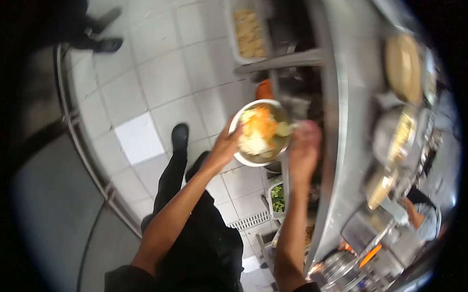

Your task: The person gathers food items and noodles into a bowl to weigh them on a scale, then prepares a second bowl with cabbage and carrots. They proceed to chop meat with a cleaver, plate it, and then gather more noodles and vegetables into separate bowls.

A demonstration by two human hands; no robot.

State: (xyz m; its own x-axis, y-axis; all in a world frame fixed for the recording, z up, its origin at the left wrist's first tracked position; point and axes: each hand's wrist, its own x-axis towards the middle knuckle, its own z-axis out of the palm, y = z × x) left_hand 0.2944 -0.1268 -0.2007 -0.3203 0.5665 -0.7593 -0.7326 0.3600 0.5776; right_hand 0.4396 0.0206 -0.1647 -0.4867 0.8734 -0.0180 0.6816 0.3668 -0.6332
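Note:
A round metal bowl (281, 114) holds shredded orange and white food (259, 130). My left hand (226, 147) grips the bowl's left rim, with the fingers closed round it. Just right of the bowl is my right hand (303, 149), smeared by motion beside a blurred reddish-pink thing (309, 129); whether the fingers hold it cannot be made out. Below the bowl, between my forearms, sits a white container of green leaves (277, 199).
A steel counter (334, 108) runs along the right, with bowls and pans on its far side. A tray of beige pieces (249, 34) is at the top. Another person's legs (95, 33) show at upper left. A co-worker's arm (414, 214) shows at far right.

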